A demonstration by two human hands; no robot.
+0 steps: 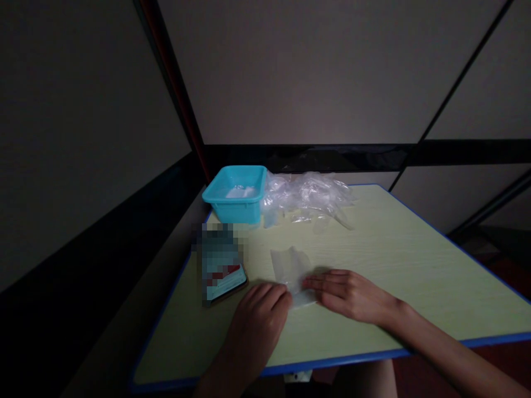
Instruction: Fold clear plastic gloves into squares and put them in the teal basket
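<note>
Sheet (288, 265) on table (394, 243), nearer person than tub (238, 211) and to its right. Left hand (261, 312), nearer than tub: fingers curled at sheet's edge, cannot tell if pinching. Right hand (348, 294), right of tub: fingers extended, tips on sheet, pinch unclear. Phone (228, 284) just nearer than tub. Plastic heap (313, 193) right beside tub.

Here's the bench (415, 260), pale yellow wood-grain, edged in blue! Turquoise tub (238, 212) at the far left, crumpled clear plastic heap (317, 190) right beside it, phone (227, 285), partly blurred, in front, and a translucent plastic bag (289, 264) nearer the close edge!
</note>
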